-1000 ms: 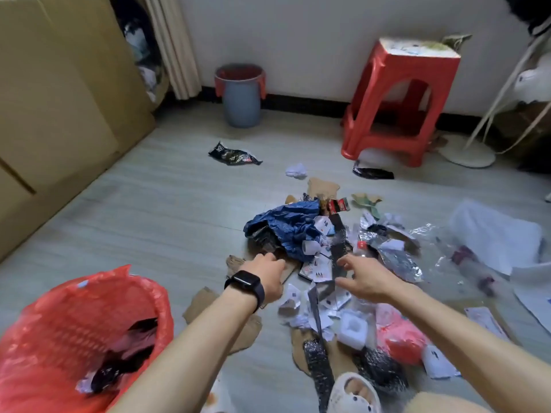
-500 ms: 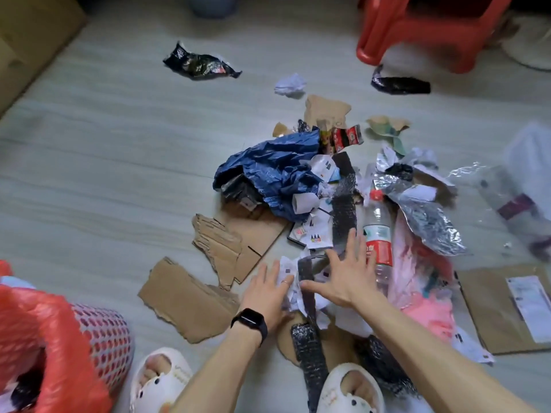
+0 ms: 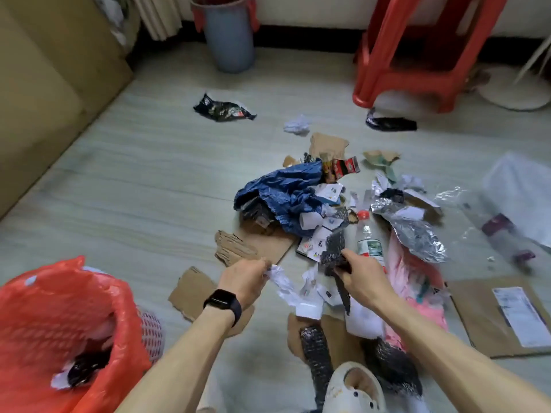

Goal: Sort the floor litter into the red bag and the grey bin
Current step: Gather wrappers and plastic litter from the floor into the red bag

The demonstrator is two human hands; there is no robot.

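A heap of litter lies on the floor in front of me, with a crumpled blue plastic bag in its middle and a clear plastic bottle with a red cap beside it. My left hand, with a black watch on the wrist, pinches a strip of crumpled white paper. My right hand is closed on a black bubble-wrap strip, lifted off the heap. The red bag lines a basket at lower left with some litter inside. The grey bin stands at the far wall.
Torn cardboard pieces lie left of the heap. A flat cardboard mailer is at right, silver foil and clear plastic beyond it. A black wrapper and a paper ball lie farther off. A red stool stands at the back right.
Both hands went from lying flat on the paper scraps to gripping: the left closed on white paper, the right on the black strip and lifted it. The view tilted up, showing bin and bag.
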